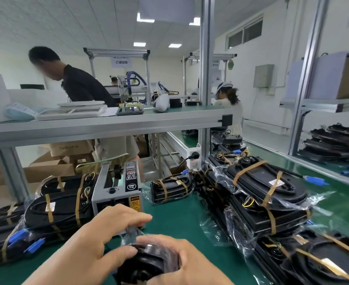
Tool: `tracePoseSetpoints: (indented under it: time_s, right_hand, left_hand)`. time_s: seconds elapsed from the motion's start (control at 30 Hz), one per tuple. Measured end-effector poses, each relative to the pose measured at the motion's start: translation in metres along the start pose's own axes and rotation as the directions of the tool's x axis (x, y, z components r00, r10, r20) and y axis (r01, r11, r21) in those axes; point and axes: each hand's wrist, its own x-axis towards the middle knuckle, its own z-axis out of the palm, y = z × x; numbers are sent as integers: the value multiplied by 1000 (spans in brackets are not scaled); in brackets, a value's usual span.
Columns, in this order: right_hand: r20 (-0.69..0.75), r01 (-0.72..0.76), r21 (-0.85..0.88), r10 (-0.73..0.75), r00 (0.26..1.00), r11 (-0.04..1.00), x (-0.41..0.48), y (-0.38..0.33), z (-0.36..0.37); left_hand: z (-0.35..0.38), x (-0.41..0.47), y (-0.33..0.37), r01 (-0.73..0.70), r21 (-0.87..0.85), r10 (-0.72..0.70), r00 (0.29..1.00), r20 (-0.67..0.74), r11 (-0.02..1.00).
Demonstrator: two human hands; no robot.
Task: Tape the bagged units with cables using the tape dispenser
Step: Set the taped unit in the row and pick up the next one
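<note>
A black bagged unit (147,262) lies low in the middle, close to me, wrapped in clear plastic. My right hand (186,262) grips it from the right side. My left hand (108,235) reaches over it, its fingers pinching the clear bag's edge near a strip of tape. Just behind the hands stands the grey tape dispenser (116,188) with a black control panel. Its mouth is partly hidden by my left hand.
Taped bagged units with cables are stacked on the left (54,208), behind the dispenser (171,190) and on the right (266,192) of the green bench (182,221). An aluminium shelf (108,124) runs overhead. A person (83,87) stands beyond it.
</note>
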Motion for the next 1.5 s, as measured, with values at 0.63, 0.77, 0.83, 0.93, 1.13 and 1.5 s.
tracePoseSetpoints:
  time_s: [0.63, 0.77, 0.83, 0.93, 1.13, 1.5]
  right_hand:
    - [-91, 4, -230, -25, 996, 973, 14, -9, 27]
    - [-95, -42, -330, 11, 995, 943, 14, -4, 25]
    - [-63, 1, -273, -19, 998, 962, 8, -5, 21]
    - [-148, -15, -104, -1, 989, 994, 0, 5, 12]
    - [-434, -83, -22, 65, 899, 996, 3, 20, 8]
    - [-546, -33, 75, 69, 835, 997, 28, 34, 9]
  left_hand:
    - [13, 31, 20, -370, 25, 361, 919, 157, 929]
    - [8, 33, 19, -301, -60, 307, 932, 193, 952]
    - [5, 29, 20, -226, -134, 246, 957, 157, 965]
    - [-4, 14, 18, -35, -246, -12, 982, -187, 969]
    - [26, -2, -46, 483, -702, -825, 494, -274, 523]
    - [55, 41, -124, 321, -933, -960, 169, 225, -162]
